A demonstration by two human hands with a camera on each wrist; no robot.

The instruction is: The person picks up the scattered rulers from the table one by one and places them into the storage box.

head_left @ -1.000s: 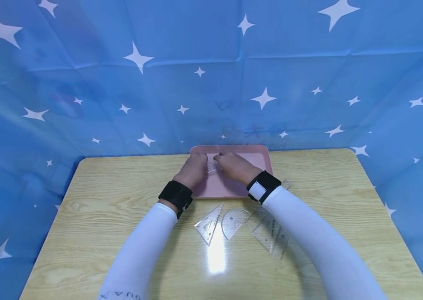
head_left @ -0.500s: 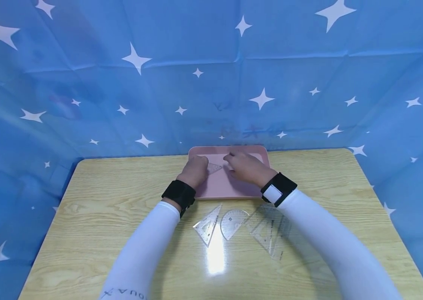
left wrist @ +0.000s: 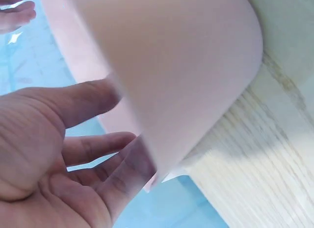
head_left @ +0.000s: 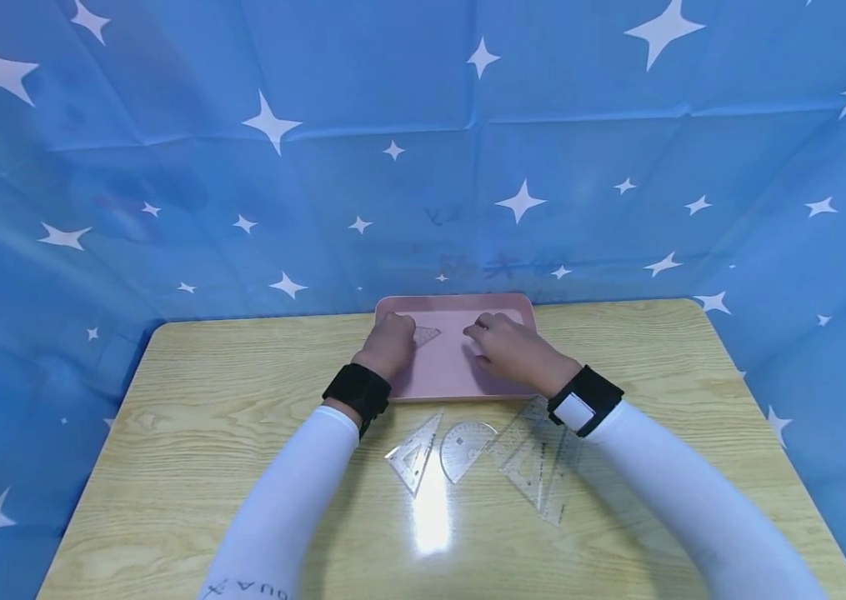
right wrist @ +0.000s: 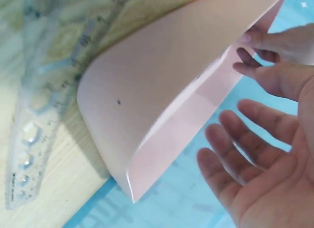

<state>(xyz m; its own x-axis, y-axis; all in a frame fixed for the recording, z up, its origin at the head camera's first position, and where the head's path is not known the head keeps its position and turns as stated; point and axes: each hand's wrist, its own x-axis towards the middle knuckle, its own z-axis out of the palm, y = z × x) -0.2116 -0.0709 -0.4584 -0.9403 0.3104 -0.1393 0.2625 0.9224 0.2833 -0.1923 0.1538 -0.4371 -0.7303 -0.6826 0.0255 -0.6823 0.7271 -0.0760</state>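
Clear plastic triangular piece with printed markings (head_left: 427, 336) is inside the shallow pink rectangular tray (head_left: 441, 371), center of the head view; only its tip shows right of the left hand (head_left: 389, 343), rest hidden. Left fingers are curled over the tray's left end in the head view; left wrist view shows thumb and fingertips going behind the tray wall, so can't tell if they grip the piece. Right hand (head_left: 510, 348) is over the tray's right half, fingers spread, nothing held. For clean handling I'd keep the piece flat to the tray floor, keep knuckles off the rim so the tray doesn't slide, and track marked edges, since clear on pink reads poorly. Lower center: clear set square (head_left: 426, 437), clear protractor (head_left: 463, 450), then overlapping clear drawing pieces (head_left: 520, 433), all on the light wood-grain table (head_left: 227, 450); blue star-print cloth (head_left: 362, 83) fills the upper frame.
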